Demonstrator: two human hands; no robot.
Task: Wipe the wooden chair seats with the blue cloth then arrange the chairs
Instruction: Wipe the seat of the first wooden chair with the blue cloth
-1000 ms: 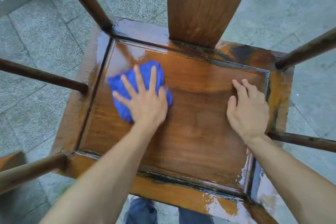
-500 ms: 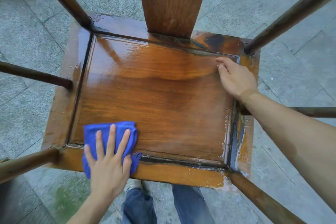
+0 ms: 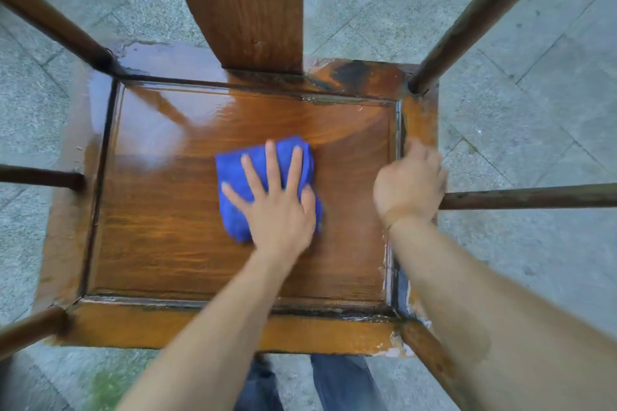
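Observation:
I look straight down on a wet, glossy wooden chair seat (image 3: 160, 227) with a raised rim. My left hand (image 3: 277, 207) presses flat, fingers spread, on the folded blue cloth (image 3: 240, 173) in the middle of the seat panel. My right hand (image 3: 410, 183) is blurred and rests on the seat's right rim, fingers pointing toward the back corner. It holds nothing that I can see.
The chair's broad back splat (image 3: 240, 3) rises at the top centre. Round wooden posts and rails (image 3: 534, 195) stick out at the corners and both sides. Grey stone paving (image 3: 534, 77) surrounds the chair. My jeans-clad legs (image 3: 337, 380) stand at the front edge.
My left hand slid the cloth from the seat's back left to its front left corner, then to the middle. My right hand shifted along the right rim.

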